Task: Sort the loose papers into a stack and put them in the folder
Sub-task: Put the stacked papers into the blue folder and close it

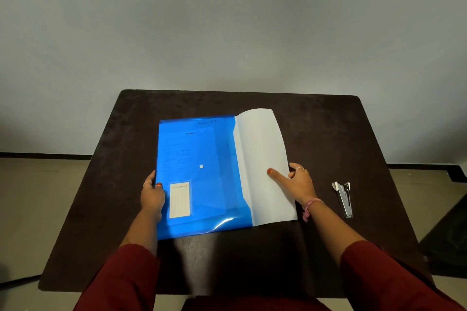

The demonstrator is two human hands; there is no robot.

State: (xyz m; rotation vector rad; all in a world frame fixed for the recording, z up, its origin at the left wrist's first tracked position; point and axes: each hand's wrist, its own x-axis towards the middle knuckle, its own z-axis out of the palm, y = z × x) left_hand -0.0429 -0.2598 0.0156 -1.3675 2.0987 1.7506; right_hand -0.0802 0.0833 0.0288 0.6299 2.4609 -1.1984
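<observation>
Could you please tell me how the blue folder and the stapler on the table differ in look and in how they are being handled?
The folder is blue, flat, see-through plastic; the stapler is small, narrow, silvery metal. The left hand grips the folder's edge while the right hand holds the papers sticking out of it; the stapler lies untouched, right of both. Both rest on the dark table.

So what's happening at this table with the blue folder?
A person is sliding a stack of papers into a blue see-through folder that lies flat on a dark table. The left hand grips the folder's left edge. The right hand holds the papers at their right edge, thumb on top. The sheets are partly in, and handwriting shows faintly through the blue plastic, but a wide white strip sticks out on the right. A small metal stapler lies untouched to the right.
</observation>
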